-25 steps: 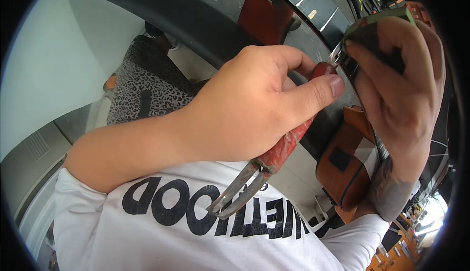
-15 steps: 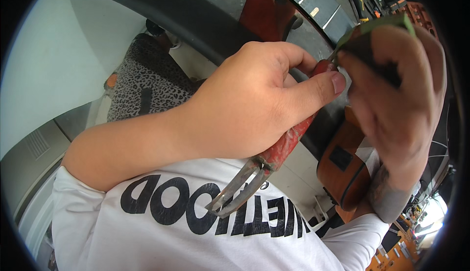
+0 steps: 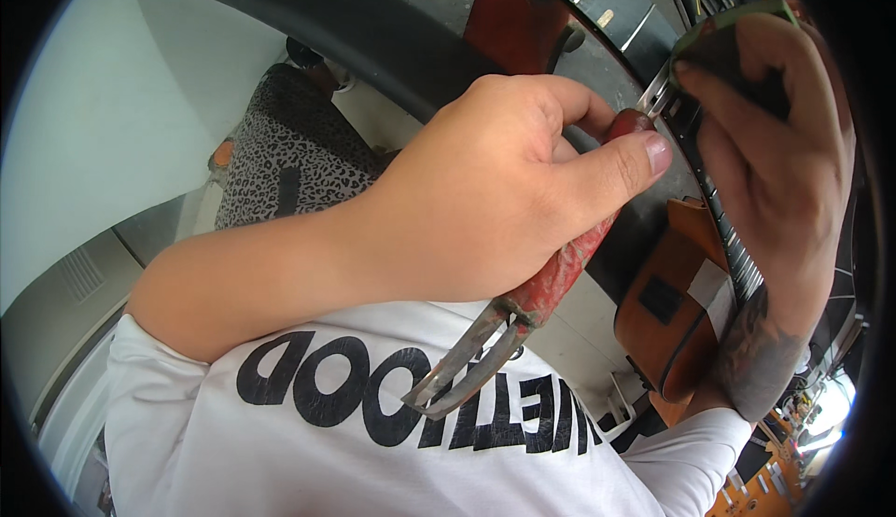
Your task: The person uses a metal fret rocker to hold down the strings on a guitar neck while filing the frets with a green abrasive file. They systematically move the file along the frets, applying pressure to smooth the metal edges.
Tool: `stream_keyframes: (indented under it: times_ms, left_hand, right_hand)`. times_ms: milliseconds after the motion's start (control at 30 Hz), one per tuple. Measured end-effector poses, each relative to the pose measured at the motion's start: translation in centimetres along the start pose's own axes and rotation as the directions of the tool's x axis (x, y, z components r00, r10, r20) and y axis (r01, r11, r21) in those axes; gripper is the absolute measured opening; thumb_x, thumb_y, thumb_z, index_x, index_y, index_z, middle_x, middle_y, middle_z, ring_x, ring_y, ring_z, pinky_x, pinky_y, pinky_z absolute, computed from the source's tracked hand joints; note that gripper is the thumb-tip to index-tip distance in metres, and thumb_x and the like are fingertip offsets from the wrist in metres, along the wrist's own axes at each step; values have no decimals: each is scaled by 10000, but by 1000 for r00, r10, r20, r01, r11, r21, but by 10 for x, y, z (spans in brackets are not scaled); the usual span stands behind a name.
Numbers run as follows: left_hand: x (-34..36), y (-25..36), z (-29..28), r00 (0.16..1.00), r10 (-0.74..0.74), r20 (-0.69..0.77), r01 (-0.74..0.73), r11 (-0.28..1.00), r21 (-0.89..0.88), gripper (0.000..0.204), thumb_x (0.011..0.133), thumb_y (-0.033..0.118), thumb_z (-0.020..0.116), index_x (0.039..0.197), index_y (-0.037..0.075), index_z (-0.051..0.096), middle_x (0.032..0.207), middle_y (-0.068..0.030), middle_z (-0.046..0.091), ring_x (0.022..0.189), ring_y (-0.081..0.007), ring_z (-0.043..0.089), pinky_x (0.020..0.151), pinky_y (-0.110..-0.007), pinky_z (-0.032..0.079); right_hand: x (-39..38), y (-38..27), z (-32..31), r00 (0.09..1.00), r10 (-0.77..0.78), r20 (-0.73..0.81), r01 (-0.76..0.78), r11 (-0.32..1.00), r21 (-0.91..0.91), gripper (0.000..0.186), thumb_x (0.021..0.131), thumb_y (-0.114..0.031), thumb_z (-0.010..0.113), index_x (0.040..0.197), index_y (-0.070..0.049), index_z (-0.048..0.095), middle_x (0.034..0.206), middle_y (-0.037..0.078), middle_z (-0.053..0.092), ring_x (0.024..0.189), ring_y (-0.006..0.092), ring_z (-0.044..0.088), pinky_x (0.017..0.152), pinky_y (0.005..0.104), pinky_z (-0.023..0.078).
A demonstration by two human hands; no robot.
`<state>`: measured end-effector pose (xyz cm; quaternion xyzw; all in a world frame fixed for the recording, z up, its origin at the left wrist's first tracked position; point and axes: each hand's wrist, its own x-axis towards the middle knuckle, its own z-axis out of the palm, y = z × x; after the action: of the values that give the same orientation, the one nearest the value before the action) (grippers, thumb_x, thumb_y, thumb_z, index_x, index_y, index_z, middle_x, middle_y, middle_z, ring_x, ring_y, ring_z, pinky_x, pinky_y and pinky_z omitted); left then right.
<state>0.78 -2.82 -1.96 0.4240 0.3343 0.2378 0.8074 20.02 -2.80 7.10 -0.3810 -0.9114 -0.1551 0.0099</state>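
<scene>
Left hand (image 3: 485,200) was clenched tight around the red handle of a pair of pliers (image 3: 551,279), thumb pressed along the handle; the grey metal end stuck out below the fist, over a white shirt (image 3: 373,442). Right hand (image 3: 775,153) was closed around a guitar neck (image 3: 723,228), fingers curled over its strings, just beside the pliers' upper end. An orange-brown guitar body (image 3: 667,316) lay below.
</scene>
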Motion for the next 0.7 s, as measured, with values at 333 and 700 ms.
stream_keyframes:
  times_ms: [333,700]
  left_hand:
    - [1,0,1,1000,-14,16,14,1000,2,384,975,298,638,1030,-80,611,619,-30,609,506,-58,535,466,-225,418]
    - [1,1,1,1000,9,-3,-8,999,51,402,972,296,636,1009,-104,603,586,-51,617,476,-80,556,450,-246,437]
  right_hand:
    - [-2,-5,-5,999,-9,30,9,1000,10,349,594,-49,704,940,-20,740,1007,127,564,844,275,575,741,383,490]
    - [-5,-4,-3,1000,12,14,-12,999,34,330,604,-28,699,932,-12,731,997,134,561,845,285,589,734,385,494]
